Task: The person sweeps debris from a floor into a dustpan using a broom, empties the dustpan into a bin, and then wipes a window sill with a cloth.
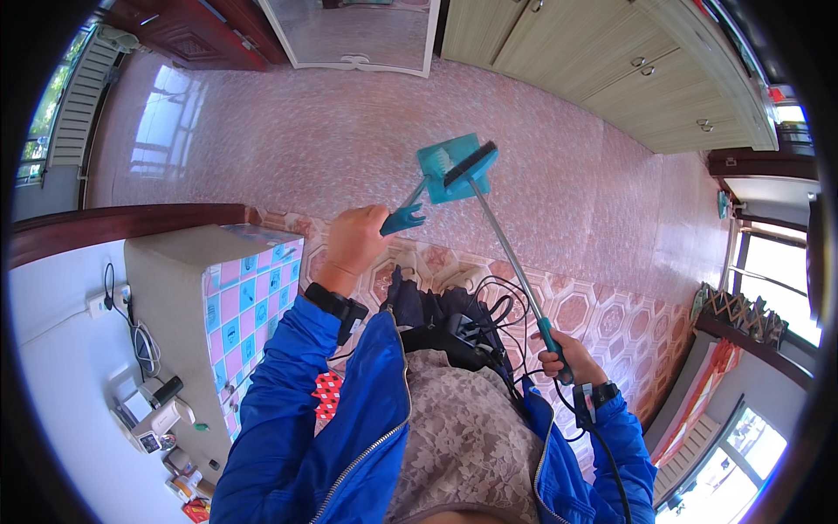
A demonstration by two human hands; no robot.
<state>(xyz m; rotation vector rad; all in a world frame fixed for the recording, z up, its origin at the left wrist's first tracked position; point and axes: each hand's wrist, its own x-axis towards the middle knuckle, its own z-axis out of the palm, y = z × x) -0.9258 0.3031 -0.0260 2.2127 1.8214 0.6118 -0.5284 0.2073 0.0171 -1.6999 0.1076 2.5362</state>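
My left hand (359,237) grips the teal upper handle of a long-handled dustpan (458,145), whose flat teal pan is in front of me. White comb teeth stand up inside the pan. My right hand (571,359) is closed around the teal grip of a broom (507,242) with a metal pole. The broom's teal head with dark bristles (470,164) overlaps the dustpan in view, bristles facing away from me. Whether the bristles touch the pan, I cannot tell. Both wrists wear black strapped devices, and cables hang by my waist.
Glossy pinkish floor (314,131) stretches ahead, with octagon-patterned tiles (609,321) nearer me. Pale wood cabinets (589,65) line the far right. A framed mirror (360,36) stands ahead beside a dark red door (196,39). At left is a cabinet with a checkered front (252,308).
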